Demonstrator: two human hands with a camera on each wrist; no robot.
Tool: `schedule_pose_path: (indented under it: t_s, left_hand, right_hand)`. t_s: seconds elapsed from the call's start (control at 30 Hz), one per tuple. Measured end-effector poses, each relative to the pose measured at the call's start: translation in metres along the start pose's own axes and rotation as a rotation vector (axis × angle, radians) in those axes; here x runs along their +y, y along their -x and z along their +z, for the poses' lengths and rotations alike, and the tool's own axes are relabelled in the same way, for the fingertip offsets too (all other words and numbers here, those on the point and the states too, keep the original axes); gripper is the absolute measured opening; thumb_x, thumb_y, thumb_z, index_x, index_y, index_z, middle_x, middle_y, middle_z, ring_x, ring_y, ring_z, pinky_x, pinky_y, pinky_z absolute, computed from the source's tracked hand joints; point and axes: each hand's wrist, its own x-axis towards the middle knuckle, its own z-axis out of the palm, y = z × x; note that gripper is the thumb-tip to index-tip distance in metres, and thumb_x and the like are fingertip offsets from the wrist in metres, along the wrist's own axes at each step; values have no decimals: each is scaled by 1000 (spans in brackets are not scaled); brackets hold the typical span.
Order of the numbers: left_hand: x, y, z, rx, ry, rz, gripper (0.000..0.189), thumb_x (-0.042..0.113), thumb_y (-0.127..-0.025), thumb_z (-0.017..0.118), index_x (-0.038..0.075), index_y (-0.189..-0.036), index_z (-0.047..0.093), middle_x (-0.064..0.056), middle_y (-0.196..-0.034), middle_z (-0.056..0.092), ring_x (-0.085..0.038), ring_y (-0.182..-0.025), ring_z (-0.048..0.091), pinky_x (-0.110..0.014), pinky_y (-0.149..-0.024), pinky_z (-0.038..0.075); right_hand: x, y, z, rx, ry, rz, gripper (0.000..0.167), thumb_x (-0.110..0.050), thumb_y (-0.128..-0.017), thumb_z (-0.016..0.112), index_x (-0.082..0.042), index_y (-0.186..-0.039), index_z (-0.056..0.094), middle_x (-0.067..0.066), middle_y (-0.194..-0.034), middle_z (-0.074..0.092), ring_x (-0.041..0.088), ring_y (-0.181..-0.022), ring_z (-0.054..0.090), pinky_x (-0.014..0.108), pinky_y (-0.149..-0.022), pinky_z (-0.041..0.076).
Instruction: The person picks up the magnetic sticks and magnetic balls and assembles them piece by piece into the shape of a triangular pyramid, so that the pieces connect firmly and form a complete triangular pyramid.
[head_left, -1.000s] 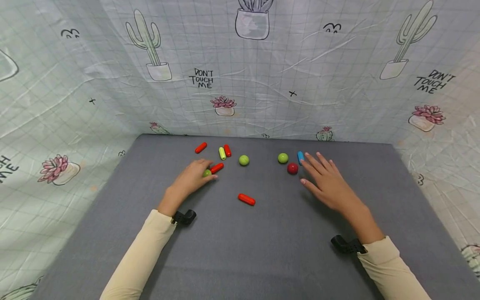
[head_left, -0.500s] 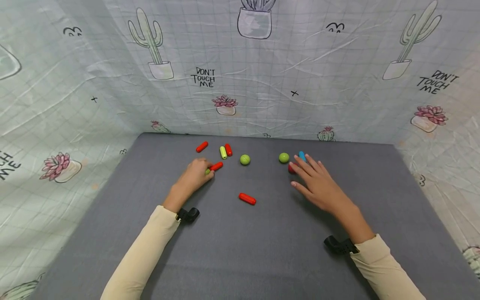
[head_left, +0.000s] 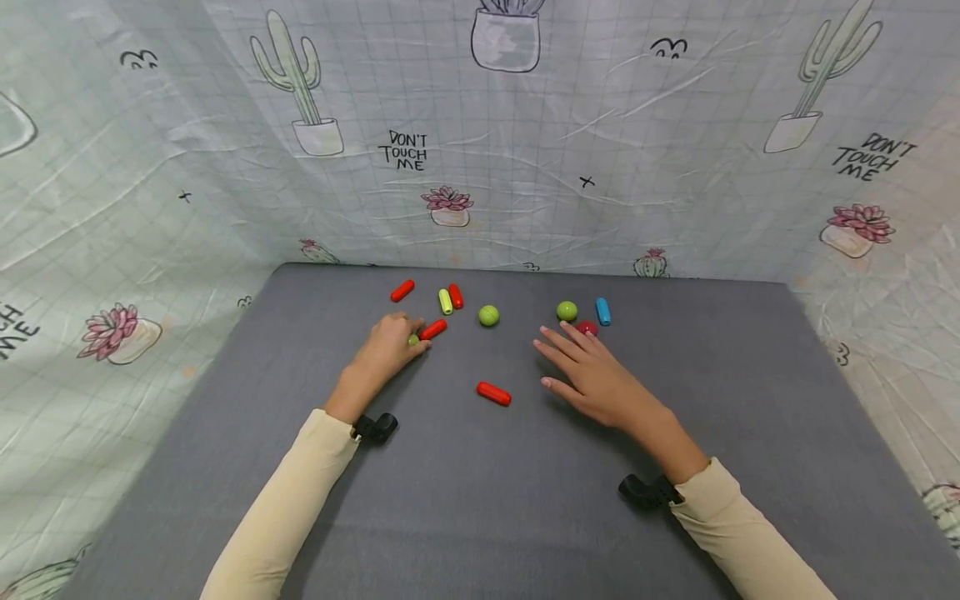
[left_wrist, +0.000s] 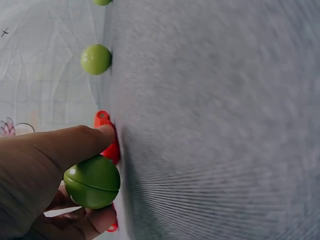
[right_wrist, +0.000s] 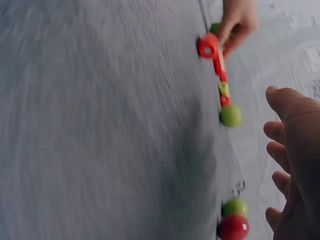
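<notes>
On the left side, the left hand [head_left: 386, 345] curls round a green ball [left_wrist: 92, 184]. Just right of its fingertips lies a red stick [head_left: 433, 329], slanting far and right. The right hand [head_left: 596, 382], fingers spread, is farther from it, near a red ball [head_left: 588, 327].

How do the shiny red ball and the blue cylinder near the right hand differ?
Shape: the shiny red ball is round, the blue cylinder elongated. Visibility: in the head view, the right hand partly hides the ball, while the cylinder shows whole. Both rest on the grey surface.
</notes>
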Motion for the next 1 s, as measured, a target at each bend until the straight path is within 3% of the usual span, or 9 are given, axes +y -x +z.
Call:
schedule_pose_path:
  t_s: [0.23, 0.47, 0.7, 0.87, 1.0]
  left_hand:
    - [10, -2, -10, 5, -12, 26, 54, 28, -88, 82, -2, -130, 67, -23, -115, 68, -38, -103, 65, -50, -90, 54]
    - [22, -5, -15, 38, 71, 47, 52, 25, -81, 88, -1, -122, 71, -18, -105, 69, -32, -95, 65, -47, -86, 55]
    - [31, -6, -11, 96, 156, 51, 49, 20, -73, 94, -2, -108, 66, -13, -99, 67, -27, -88, 64, -45, -79, 54]
    - [32, -6, -7, 130, 170, 61, 47, 18, -70, 95, 1, -99, 62, -12, -94, 63, -26, -80, 59, -45, -73, 52]
    - [32, -7, -6, 148, 168, 79, 42, 15, -71, 95, 2, -97, 65, -12, -97, 60, -27, -84, 61, -44, -75, 54]
  right_hand:
    - [-17, -16, 12, -63, -10, -45, 62, -43, -104, 56, -16, -158, 39, 5, -165, 31, 33, -154, 21, 58, -121, 21]
    - [-34, -30, 16, -157, -22, -74, 62, -47, -105, 52, -16, -158, 40, 5, -164, 35, 32, -153, 25, 50, -122, 24]
    - [-42, -34, 21, -126, -39, -100, 62, -45, -101, 62, -13, -153, 48, 7, -156, 46, 30, -143, 39, 51, -114, 38]
    - [-45, -37, 25, -108, -50, -90, 59, -44, -99, 66, -13, -148, 54, 6, -147, 53, 29, -135, 45, 50, -108, 43]
    - [-47, -41, 26, -98, -61, -82, 54, -42, -96, 70, -14, -141, 59, 5, -137, 58, 26, -124, 51, 46, -102, 47]
